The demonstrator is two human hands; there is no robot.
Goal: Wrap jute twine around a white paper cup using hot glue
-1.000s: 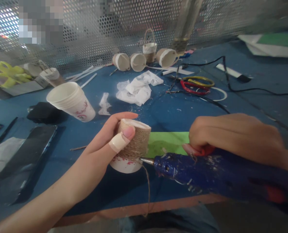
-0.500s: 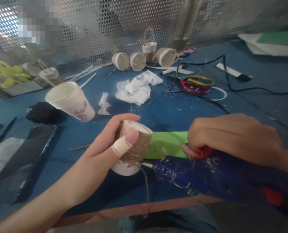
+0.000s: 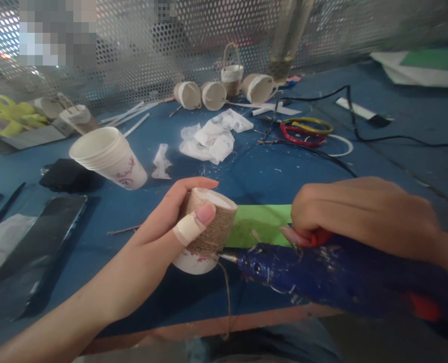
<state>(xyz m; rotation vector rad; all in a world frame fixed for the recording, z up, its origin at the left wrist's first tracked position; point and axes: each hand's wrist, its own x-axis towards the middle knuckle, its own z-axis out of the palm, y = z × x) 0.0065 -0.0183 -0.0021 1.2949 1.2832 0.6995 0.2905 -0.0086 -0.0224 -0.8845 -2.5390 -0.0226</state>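
Observation:
My left hand (image 3: 171, 232), with tape round its thumb, is closed around a paper cup (image 3: 195, 264) wrapped in twine (image 3: 218, 229). The cup is tilted, its printed lower band uncovered. A loose twine end (image 3: 228, 297) hangs from it past the table edge. In my right hand (image 3: 363, 212) is a blue glue gun (image 3: 303, 272), gripped near its red trigger. Its metal nozzle (image 3: 229, 257) is at the lower edge of the winding, touching or nearly so. Behind lies a green sheet (image 3: 263, 222), partly covered by the cup and gun.
Stacked paper cups (image 3: 112, 156) and a phone (image 3: 38, 252) are on the left. Crumpled white plastic (image 3: 212, 138) lies beyond my hands. Several twine-covered cups line the mesh screen (image 3: 133, 55). Red-and-yellow-handled pliers (image 3: 303, 132) and a black cord (image 3: 397, 138) are at right.
Almost nothing differs. My hands, the cup and the glue gun hold nearly the same positions; the view has shifted very slightly.

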